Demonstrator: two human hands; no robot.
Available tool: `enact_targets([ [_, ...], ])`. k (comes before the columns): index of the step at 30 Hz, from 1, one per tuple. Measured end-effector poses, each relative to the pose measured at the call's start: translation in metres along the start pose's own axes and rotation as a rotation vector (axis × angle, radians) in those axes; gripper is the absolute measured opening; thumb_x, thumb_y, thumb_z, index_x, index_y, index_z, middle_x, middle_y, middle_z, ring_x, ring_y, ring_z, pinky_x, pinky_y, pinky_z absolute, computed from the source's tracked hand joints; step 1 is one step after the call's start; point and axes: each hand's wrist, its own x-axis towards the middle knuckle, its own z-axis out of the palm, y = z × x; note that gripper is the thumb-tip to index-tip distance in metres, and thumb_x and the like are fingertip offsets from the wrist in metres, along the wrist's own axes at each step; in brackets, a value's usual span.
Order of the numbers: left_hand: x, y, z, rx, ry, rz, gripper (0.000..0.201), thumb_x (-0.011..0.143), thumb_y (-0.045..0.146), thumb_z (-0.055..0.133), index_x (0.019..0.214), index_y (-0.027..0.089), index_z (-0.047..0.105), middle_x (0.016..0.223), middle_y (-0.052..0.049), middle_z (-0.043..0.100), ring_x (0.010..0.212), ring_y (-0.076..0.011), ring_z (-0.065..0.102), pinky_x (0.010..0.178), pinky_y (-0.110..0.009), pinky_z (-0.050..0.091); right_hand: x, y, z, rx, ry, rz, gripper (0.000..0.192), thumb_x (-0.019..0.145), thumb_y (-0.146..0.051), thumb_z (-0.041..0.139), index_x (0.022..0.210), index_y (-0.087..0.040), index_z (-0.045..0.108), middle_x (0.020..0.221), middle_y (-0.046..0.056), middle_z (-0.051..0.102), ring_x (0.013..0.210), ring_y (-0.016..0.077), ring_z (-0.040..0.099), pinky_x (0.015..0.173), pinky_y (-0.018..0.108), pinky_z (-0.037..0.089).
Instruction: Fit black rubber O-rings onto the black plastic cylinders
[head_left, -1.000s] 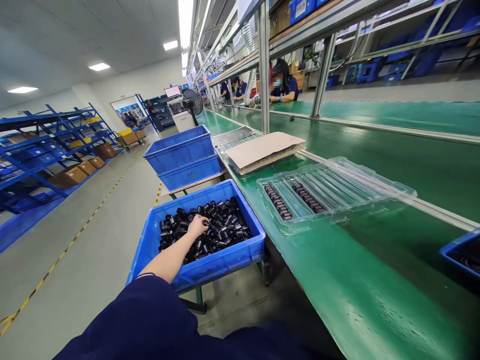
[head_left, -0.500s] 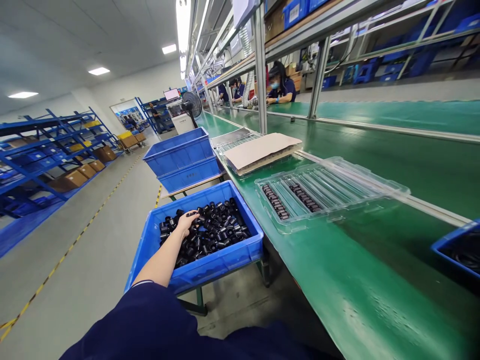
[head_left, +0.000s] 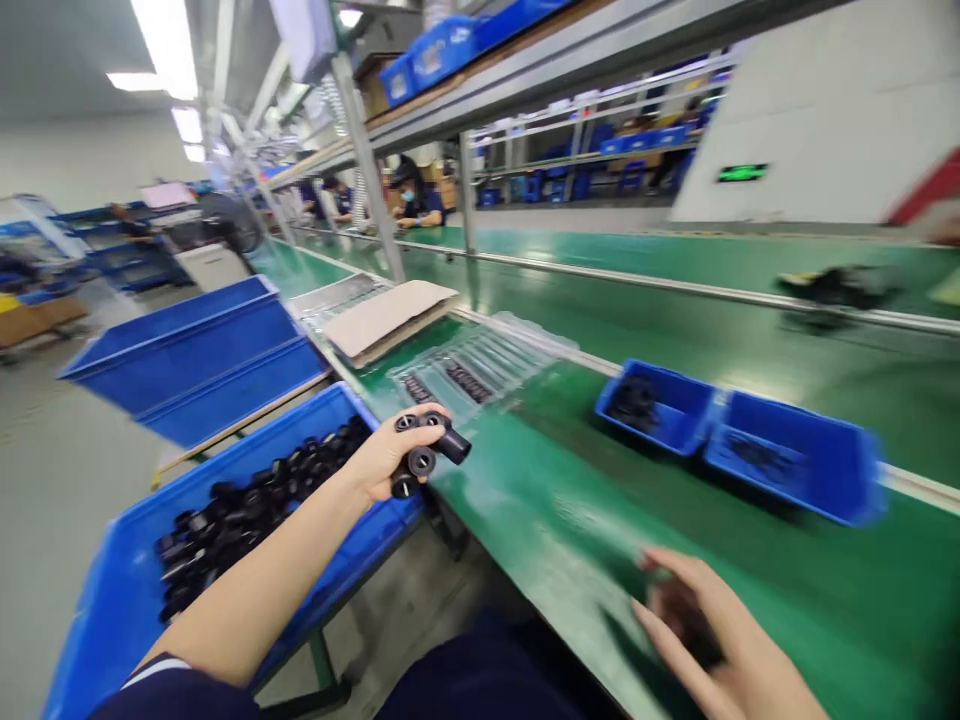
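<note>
My left hand is closed around several short black tubes, their round open ends showing. It is above the near edge of the large blue crate, where many more black tubes lie in a heap. Over the green bench, at the lower right, is my right hand, smeared by motion. Its thumb and fingers are curved and apart, with a dark area between them that looks like shadow. A clear ridged tray lies beyond my left hand, with two rows of small dark parts in it.
Two small blue bins with black parts stand on the bench at right. A cardboard sheet lies behind the clear tray. Stacked blue crates stand at left. A metal post carries an overhead shelf. Co-workers sit farther back.
My left hand has come up out of the crate with several black tubes in it. The view has swung right, bringing my right hand and both small blue bins into sight.
</note>
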Motion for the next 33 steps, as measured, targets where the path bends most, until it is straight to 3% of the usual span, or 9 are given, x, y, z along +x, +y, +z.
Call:
enact_targets([
  [3, 0.014, -0.014, 0.092, 0.04, -0.274, -0.067, 0.046, 0.068, 0.037, 0.081, 0.108, 0.02, 0.063, 0.083, 0.001, 0.06, 0.041, -0.0052, 0.051, 0.035, -0.019, 0.045, 0.013, -0.019, -0.013, 0.157, 0.015, 0.124, 0.056, 0.092, -0.03, 0.054, 0.143, -0.031, 0.03, 0.121, 0.01, 0.054, 0.083, 0.0172, 0.063, 0.075, 0.035, 0.059],
  [6, 0.023, -0.033, 0.166, 0.076, -0.462, -0.073, 0.043, 0.066, 0.033, 0.082, 0.103, 0.018, 0.066, 0.084, -0.001, 0.063, 0.051, -0.0083, 0.056, 0.046, -0.022, 0.051, 0.023, -0.021, -0.027, 0.154, 0.052, 0.182, 0.059, 0.09, -0.026, 0.056, 0.143, -0.032, 0.031, 0.124, 0.009, 0.051, 0.088, 0.0167, 0.06, 0.078, 0.034, 0.057],
  [9, 0.031, -0.048, 0.216, 0.09, -0.542, -0.023, 0.04, 0.062, 0.026, 0.085, 0.098, 0.016, 0.069, 0.098, -0.004, 0.066, 0.078, -0.0126, 0.063, 0.068, -0.021, 0.054, 0.019, -0.008, -0.044, 0.085, 0.083, 0.251, 0.052, 0.09, -0.024, 0.056, 0.14, -0.03, 0.04, 0.111, 0.006, 0.058, 0.085, 0.0167, 0.059, 0.079, 0.035, 0.054],
  [11, 0.037, -0.055, 0.236, 0.096, -0.59, -0.025, 0.039, 0.062, 0.024, 0.085, 0.096, 0.016, 0.07, 0.102, -0.005, 0.066, 0.085, -0.0137, 0.062, 0.071, -0.019, 0.053, 0.011, 0.004, -0.056, 0.115, 0.119, 0.312, 0.048, 0.09, -0.027, 0.058, 0.137, -0.028, 0.045, 0.104, 0.005, 0.06, 0.083, 0.0167, 0.059, 0.078, 0.034, 0.053],
  [16, 0.055, -0.068, 0.257, 0.108, -0.731, -0.2, 0.048, 0.07, 0.036, 0.08, 0.111, 0.017, 0.064, 0.08, -0.004, 0.066, 0.054, -0.0111, 0.056, 0.044, -0.02, 0.048, -0.007, 0.033, -0.074, 0.628, 0.249, 0.552, 0.042, 0.092, -0.035, 0.057, 0.132, -0.022, 0.049, 0.084, 0.002, 0.062, 0.07, 0.0139, 0.061, 0.066, 0.029, 0.051],
  [22, 0.065, -0.076, 0.254, 0.051, -0.8, -0.378, 0.051, 0.08, 0.042, 0.072, 0.122, 0.018, 0.057, 0.077, -0.006, 0.065, 0.046, -0.0094, 0.052, 0.033, -0.016, 0.042, -0.006, 0.045, -0.078, 1.033, 0.35, 0.716, 0.027, 0.092, -0.036, 0.059, 0.112, -0.019, 0.053, 0.084, 0.006, 0.069, 0.076, 0.0184, 0.068, 0.069, 0.031, 0.052],
  [27, 0.068, -0.078, 0.249, -0.128, -0.768, -0.539, 0.044, 0.082, 0.039, 0.072, 0.12, 0.022, 0.059, 0.102, -0.009, 0.063, 0.061, -0.0107, 0.06, 0.032, -0.012, 0.041, -0.008, 0.049, -0.079, 0.783, 0.376, 0.732, 0.026, 0.088, -0.034, 0.065, 0.109, -0.02, 0.059, 0.092, 0.003, 0.063, 0.082, 0.0142, 0.062, 0.078, 0.028, 0.049],
  [30, 0.069, -0.08, 0.248, -0.21, -0.748, -0.605, 0.041, 0.082, 0.039, 0.071, 0.118, 0.023, 0.061, 0.12, -0.009, 0.056, 0.076, -0.0129, 0.064, 0.033, -0.01, 0.041, -0.011, 0.051, -0.079, 0.583, 0.377, 0.655, 0.02, 0.086, -0.033, 0.066, 0.1, -0.021, 0.057, 0.089, 0.0, 0.056, 0.077, 0.0114, 0.055, 0.07, 0.024, 0.047],
  [33, 0.069, -0.082, 0.248, -0.247, -0.762, -0.663, 0.043, 0.083, 0.043, 0.069, 0.12, 0.024, 0.061, 0.118, -0.01, 0.057, 0.073, -0.0116, 0.062, 0.033, -0.01, 0.041, -0.013, 0.051, -0.076, 0.488, 0.365, 0.598, 0.023, 0.089, -0.03, 0.06, 0.109, -0.024, 0.049, 0.091, 0.0, 0.051, 0.071, 0.0106, 0.053, 0.062, 0.023, 0.045],
])
